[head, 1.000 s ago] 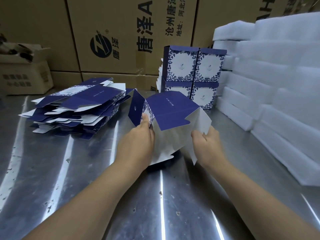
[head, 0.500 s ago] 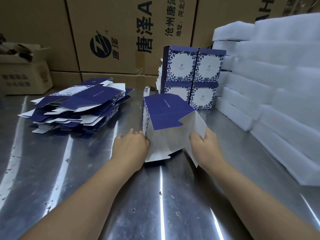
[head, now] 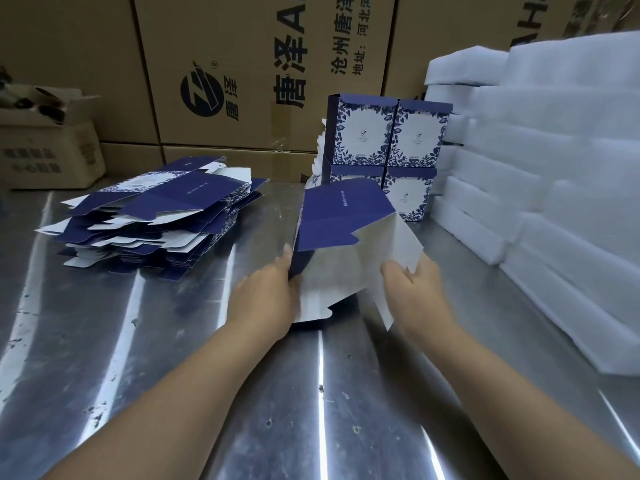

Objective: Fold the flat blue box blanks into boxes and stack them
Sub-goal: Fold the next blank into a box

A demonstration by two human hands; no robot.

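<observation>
A half-opened blue box blank (head: 341,221) stands on the steel table (head: 173,358) in front of me, its dark blue top panel up and white inner flaps spread toward me. My left hand (head: 266,299) grips its left edge, fingers round the blue side wall. My right hand (head: 414,289) holds the white flap on the right, thumb on top. A pile of flat blue blanks (head: 152,216) lies at the left. Several finished boxes (head: 384,147) with floral fronts are stacked two high at the back.
White foam slabs (head: 540,188) are stacked along the right side of the table. Large brown cartons (head: 263,71) form a wall behind. A small open carton (head: 45,147) sits at the far left.
The blank has squared up: its left side panel, earlier swung out, now stands folded against the body. My left hand slid down from the upper corner to the lower left edge.
</observation>
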